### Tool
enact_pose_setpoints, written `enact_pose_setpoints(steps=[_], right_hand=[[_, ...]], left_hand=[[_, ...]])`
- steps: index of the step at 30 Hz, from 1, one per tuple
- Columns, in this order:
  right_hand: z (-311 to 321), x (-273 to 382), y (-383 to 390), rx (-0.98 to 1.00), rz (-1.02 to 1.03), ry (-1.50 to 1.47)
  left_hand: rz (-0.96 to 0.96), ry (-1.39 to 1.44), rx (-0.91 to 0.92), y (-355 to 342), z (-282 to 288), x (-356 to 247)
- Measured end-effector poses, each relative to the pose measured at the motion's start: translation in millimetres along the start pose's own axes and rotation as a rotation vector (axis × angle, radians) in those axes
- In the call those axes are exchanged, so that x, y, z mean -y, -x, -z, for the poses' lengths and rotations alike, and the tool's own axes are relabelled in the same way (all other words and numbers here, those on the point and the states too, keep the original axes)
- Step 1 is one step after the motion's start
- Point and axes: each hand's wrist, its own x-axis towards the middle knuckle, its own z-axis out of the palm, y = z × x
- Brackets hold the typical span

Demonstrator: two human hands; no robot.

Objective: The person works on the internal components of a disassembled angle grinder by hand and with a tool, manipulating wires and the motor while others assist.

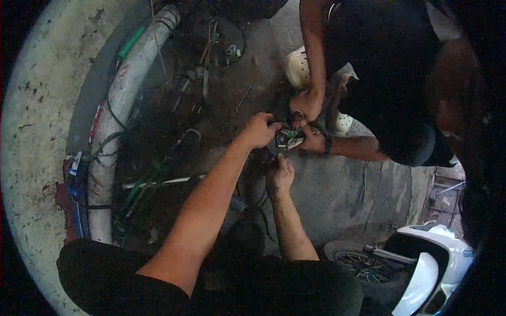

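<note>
Between my hands and a co-worker's hands is a small round metal part (287, 138) with a dark ring-like inside and a shiny edge. My left hand (259, 130) is closed at its left side, thumb and fingers pinching its edge. From below, my right hand (281, 176) holds the lower edge with bent fingers; the fingertips are partly in shadow. The co-worker's hand with a wristband (315, 139) grips the part from the right. Their other hand (307, 105) is closed just above it. The exact kind of the part is too dark to tell.
A long pale pipe (121, 95) curves along the left beside a wall. Loose hand tools and rods (203, 73) lie on the dark floor. A green-handled tool (150, 181) is nearer. The co-worker's pale clogs (298, 68) stand ahead; a white motorcycle (427, 279) is at lower right.
</note>
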Motion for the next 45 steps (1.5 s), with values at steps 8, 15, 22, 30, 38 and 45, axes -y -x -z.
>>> enact_pose_setpoints(steps=[8, 15, 22, 30, 38, 45], right_hand=[[16, -10, -5, 0.053, 0.318, 0.379], [3, 48, 3, -0.055, -0.571, -0.543], [-6, 77, -3, 0.096, -0.482, -0.554], [35, 30, -37, 0.369, -0.256, -0.286], [25, 51, -33, 0.385, -0.326, -0.221], [4, 76, -9, 0.231, -0.402, -0.237]], left_hand=[[0.048, 0.031, 0.078, 4, 7, -13], [0.114, 0.031, -0.114, 25, 21, -21], [0.235, 0.512, -0.199, 63, -4, 7], [0.222, 0.368, -0.325, 62, -31, -1], [0.211, 0.291, -0.364, 61, -29, -8], [0.225, 0.143, -0.397, 58, -14, -24]])
